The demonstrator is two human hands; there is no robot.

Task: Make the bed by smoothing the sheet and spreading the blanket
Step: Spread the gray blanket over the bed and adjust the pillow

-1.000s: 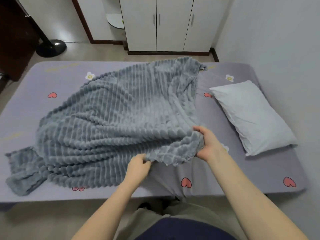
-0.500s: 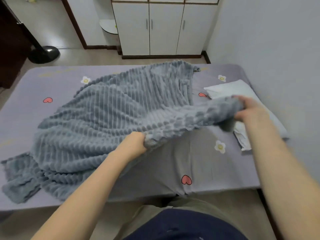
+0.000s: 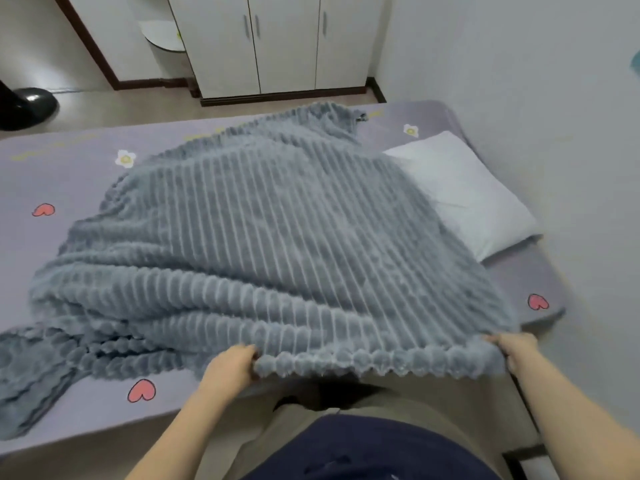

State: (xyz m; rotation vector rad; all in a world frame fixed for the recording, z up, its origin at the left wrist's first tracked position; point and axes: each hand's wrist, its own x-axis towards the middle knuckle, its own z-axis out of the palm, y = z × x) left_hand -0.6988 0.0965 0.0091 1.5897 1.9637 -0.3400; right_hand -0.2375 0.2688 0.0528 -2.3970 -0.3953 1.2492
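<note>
my left hand [image 3: 230,363] and right hand [image 3: 516,351] each grip the near hem of the blanket [image 3: 270,244], spread over the sheet [image 3: 69,178] but bunched at left. i should keep it taut and lay it square.

Grey-blue ribbed blanket [image 3: 263,244], lilac heart-and-flower sheet [image 3: 62,181], white pillow [image 3: 464,192].

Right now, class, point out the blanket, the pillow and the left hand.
blanket [image 3: 263,244]: head view, middle of its ribbed top.
pillow [image 3: 464,195]: head view, centre of the uncovered part.
left hand [image 3: 230,367]: head view, back of the hand.
</note>
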